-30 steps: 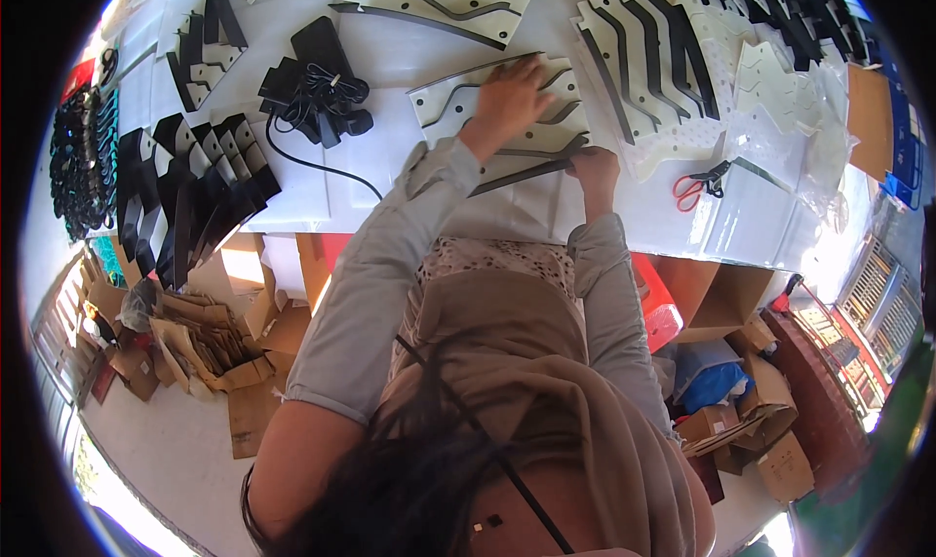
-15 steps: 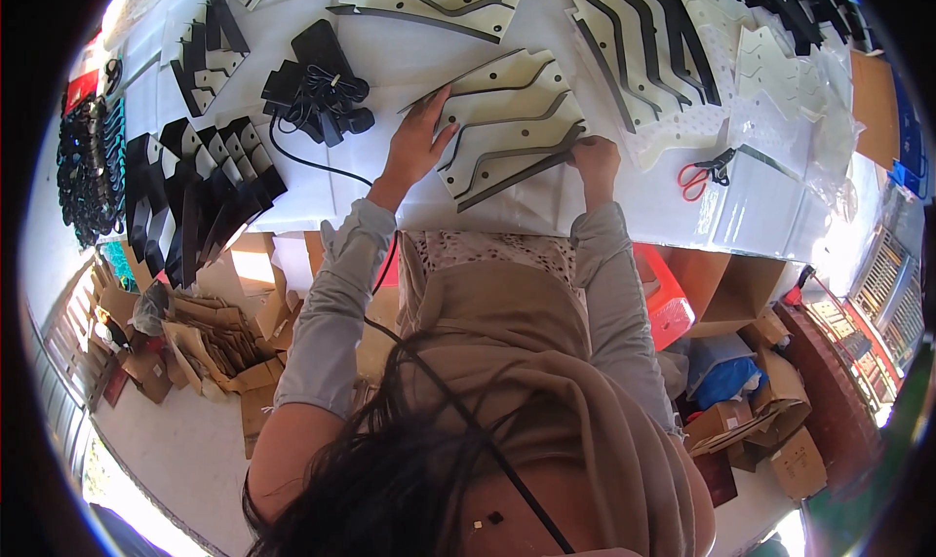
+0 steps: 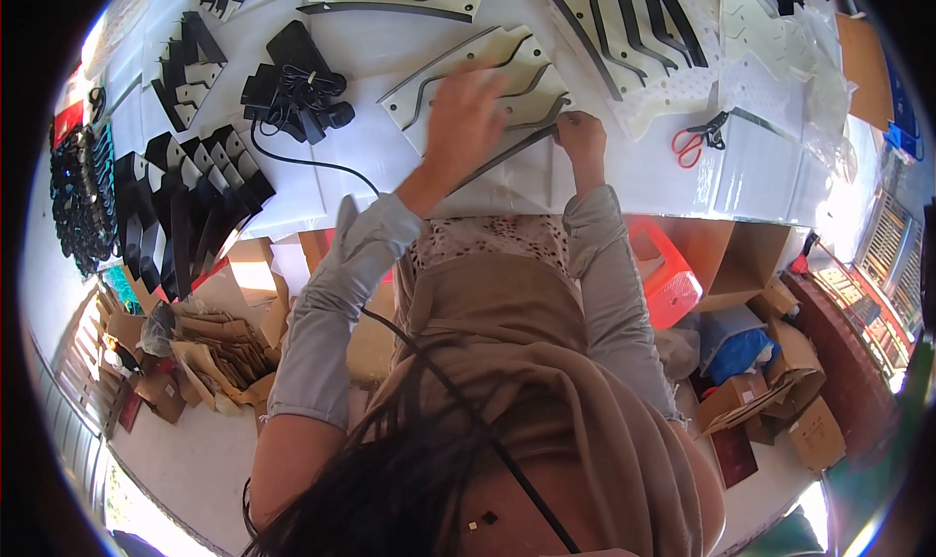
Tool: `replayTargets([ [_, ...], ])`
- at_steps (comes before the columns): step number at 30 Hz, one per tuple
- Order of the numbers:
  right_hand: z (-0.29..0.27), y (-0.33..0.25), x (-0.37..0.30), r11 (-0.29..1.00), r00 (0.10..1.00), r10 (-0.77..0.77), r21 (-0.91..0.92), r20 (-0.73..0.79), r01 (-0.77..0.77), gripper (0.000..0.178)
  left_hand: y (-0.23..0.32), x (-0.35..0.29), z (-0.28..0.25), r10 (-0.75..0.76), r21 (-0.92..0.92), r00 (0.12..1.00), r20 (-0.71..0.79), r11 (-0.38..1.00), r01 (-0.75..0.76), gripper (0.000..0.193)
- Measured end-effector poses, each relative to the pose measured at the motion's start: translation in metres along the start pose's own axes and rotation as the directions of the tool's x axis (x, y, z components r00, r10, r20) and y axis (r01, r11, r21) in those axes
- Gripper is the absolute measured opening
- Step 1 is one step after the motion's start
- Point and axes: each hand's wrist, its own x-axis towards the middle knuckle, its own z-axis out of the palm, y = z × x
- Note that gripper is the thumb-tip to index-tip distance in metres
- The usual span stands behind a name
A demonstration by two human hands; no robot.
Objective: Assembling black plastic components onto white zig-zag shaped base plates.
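Observation:
A cream panel (image 3: 470, 87) with dark wavy strips and small black dots lies on the table in front of me. A long dark strip (image 3: 509, 159) runs along its near edge. At the panel's near right corner, my right hand (image 3: 582, 140) is closed, pinching the end of that strip. My left hand (image 3: 466, 116) is over the middle of the panel and covers part of it. Motion smears its fingers, so whether it touches the surface cannot be seen.
Left of the panel lie black adapters with bundled cable (image 3: 297, 89) and a row of black-and-white folded pieces (image 3: 190, 201). Similar cream panels (image 3: 629, 31) lie at the back. Red-handled scissors (image 3: 694, 143) are at the right. A red plastic stool (image 3: 668, 279) stands below the table.
My left hand has gone from the panel's left edge to over its middle, now blurred. My right hand keeps its pinch at the near right corner. The whole view has shifted slightly.

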Motion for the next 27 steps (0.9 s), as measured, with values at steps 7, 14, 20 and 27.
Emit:
replayTargets([
  [7, -0.006, -0.02, -0.013, 0.987, 0.999, -0.043, -0.156, -0.031, 0.038, 0.027, -0.002, -0.034, 0.035, 0.233, -0.129, 0.954, 0.188, 0.969, -0.211, 0.026],
  [14, -0.002, -0.005, -0.003, 0.997, 0.999, 0.017, -0.068, -0.051, -0.02, 0.025, -0.007, -0.037, 0.035, 0.276, -0.212, 0.941, 0.198, 0.949, -0.234, 0.018],
  [20, -0.005, -0.009, 0.012, 0.995, 0.994, 0.086, -0.047, 0.07, -0.083, 0.02, 0.002, -0.039, 0.042, 0.265, 0.01, 0.935, 0.234, 0.961, -0.275, 0.01],
  [27, -0.006, -0.011, 0.02, 0.993, 0.984, 0.115, 0.002, 0.136, -0.117, 0.017, 0.0, -0.041, 0.044, 0.254, 0.068, 0.913, 0.321, 0.955, -0.289, 0.014],
])
